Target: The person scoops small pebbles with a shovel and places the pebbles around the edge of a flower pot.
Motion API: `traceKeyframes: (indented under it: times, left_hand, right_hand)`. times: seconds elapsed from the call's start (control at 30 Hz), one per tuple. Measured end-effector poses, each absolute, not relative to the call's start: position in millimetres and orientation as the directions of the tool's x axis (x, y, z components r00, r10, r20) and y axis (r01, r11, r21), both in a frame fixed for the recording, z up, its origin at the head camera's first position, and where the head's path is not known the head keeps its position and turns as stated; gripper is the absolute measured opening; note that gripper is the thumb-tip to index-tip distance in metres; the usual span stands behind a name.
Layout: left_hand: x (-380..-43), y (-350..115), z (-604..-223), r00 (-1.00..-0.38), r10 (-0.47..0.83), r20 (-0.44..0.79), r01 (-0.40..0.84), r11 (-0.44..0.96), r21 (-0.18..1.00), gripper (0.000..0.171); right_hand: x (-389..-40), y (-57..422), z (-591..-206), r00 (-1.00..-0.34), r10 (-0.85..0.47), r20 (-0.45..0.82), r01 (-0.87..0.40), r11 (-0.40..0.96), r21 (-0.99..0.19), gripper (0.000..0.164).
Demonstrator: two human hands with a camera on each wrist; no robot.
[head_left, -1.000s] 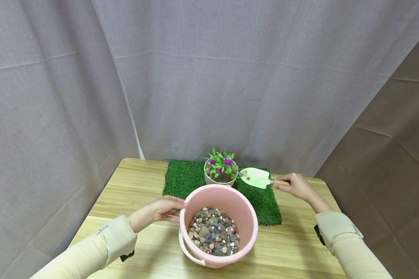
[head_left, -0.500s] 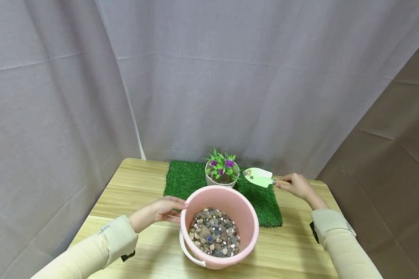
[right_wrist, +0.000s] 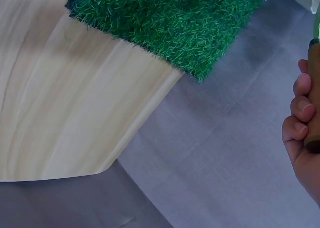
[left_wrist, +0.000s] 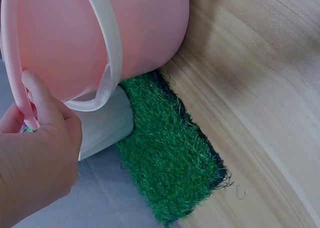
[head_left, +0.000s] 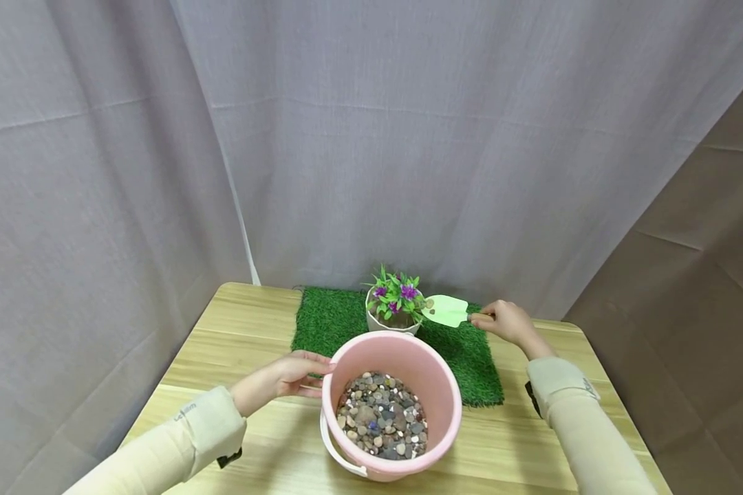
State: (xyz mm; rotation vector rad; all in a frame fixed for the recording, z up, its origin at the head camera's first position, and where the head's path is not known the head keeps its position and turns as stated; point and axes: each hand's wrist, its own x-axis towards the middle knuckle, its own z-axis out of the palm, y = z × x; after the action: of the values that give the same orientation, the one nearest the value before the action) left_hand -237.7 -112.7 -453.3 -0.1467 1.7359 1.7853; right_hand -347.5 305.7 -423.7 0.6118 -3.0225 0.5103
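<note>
In the head view, my right hand (head_left: 509, 322) grips the wooden handle (right_wrist: 314, 96) of a garden trowel with a pale green blade (head_left: 450, 311). A few small stones (head_left: 430, 306) lie near the blade's tip, which is right at the edge of a white flowerpot (head_left: 384, 328) holding a leafy plant with purple flowers (head_left: 407, 291). My left hand (head_left: 294, 375) pinches the rim of a pink bucket (head_left: 450, 433) on its left side. Inside the bucket lie many mixed pebbles (head_left: 380, 416). The bucket's front overlaps the pot's lower part in this view.
Beneath the pot spreads a green artificial grass mat (head_left: 325, 320) on a wooden table (head_left: 254, 323). The bucket's white handle (head_left: 340, 460) hangs down at its near left side. Grey curtains (head_left: 371, 151) rise behind the table's back edge, and a brown cloth (head_left: 700, 309) hangs at right.
My right hand drew the trowel slightly right, then moved it back left, bringing its tip to the pot's edge. The left hand keeps its hold on the bucket rim.
</note>
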Motion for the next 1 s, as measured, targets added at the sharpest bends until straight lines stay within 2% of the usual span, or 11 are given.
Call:
traceKeyframes:
  times: [0.23, 0.53, 0.73, 1.0]
  left_hand:
    - [-237.2, -114.1, -452.6, -0.784, 0.368, -0.499, -0.513, 0.067, 0.856, 0.034]
    - [-238.7, -114.1, -452.4, -0.788, 0.363, -0.498, -0.512, 0.063, 0.857, 0.035]
    - [-239.2, -114.5, -452.1, -0.792, 0.360, -0.493, -0.510, 0.055, 0.859, 0.036]
    - [-239.1, -114.2, -453.1, -0.787, 0.362, -0.499, -0.516, 0.055, 0.855, 0.036]
  right_hand:
    - [-353.3, 293.3, -418.4, -0.932, -0.359, 0.039, -0.357, 0.897, -0.260, 0.023]
    - [-356.6, 282.3, -408.0, -0.940, -0.338, 0.039, -0.340, 0.932, -0.127, 0.036]
    - [-355.7, 275.1, -401.6, -0.932, -0.352, 0.085, -0.355, 0.935, -0.022, 0.030]
    - [-353.0, 271.7, -398.0, -0.918, -0.350, 0.185, -0.351, 0.936, 0.025, 0.040]
